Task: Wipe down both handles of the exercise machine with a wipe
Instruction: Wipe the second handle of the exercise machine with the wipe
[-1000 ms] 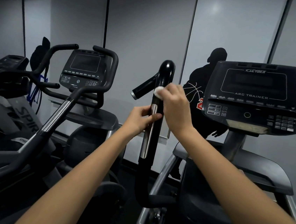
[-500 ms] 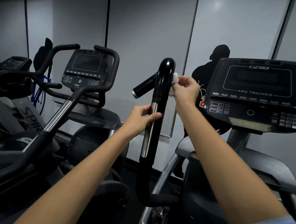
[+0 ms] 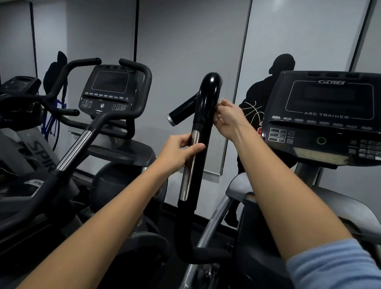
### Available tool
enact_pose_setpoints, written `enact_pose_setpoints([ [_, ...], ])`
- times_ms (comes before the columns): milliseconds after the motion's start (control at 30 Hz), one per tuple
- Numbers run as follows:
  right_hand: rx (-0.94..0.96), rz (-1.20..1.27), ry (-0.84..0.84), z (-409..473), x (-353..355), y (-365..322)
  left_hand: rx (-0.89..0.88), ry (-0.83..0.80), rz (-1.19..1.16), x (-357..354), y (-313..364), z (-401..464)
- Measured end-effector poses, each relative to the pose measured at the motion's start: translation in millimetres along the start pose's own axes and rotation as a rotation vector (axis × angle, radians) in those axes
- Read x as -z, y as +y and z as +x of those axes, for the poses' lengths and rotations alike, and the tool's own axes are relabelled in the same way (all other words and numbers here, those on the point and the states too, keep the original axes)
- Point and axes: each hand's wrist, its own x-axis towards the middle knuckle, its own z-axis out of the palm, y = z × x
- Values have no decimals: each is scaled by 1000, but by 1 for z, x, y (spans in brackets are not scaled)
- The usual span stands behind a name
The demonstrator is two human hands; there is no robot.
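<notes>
Handle (image 3: 198,150) of the exercise machine stands upright at centre frame, black, with a silver strip down its near face and a short black side stub (image 3: 181,111) angling down-left near the top. Head view, only one. Left hand (image 3: 179,151) grasps the handle at the upper end of the silver strip, thumb laid across the front, fingers curled round the left side. Right hand (image 3: 228,120) is up at the handle's right side just below the rounded top, fingers pinching a white wipe (image 3: 219,102) against the black tube; only a small blurred bit of wipe shows. Light blue sleeve (image 3: 344,283) on the right arm, lower right corner.

Console (image 3: 333,117) of the machine sits right of the handle, dark screen, printed "CYBEX" at top and "ARC TRAINER" under the screen, button pads below; smaller button labels too small to read. Behind it on the wall, a black silhouette sticker (image 3: 256,109) of a basketball player, partly hidden.

Second machine (image 3: 110,89) at left with its own dark console and curved black bars. Far left, a grey panel (image 3: 40,154) reads "SPIR", rest cut off.
</notes>
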Motion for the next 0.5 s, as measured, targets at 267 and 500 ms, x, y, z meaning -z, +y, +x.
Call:
enact_pose_setpoints([
  [267,-33,-119,-77,-3,12,6,6,0,27,1,-1,2],
  [500,29,-142,4,-8,3,5,19,-5,10,1,4,-2],
])
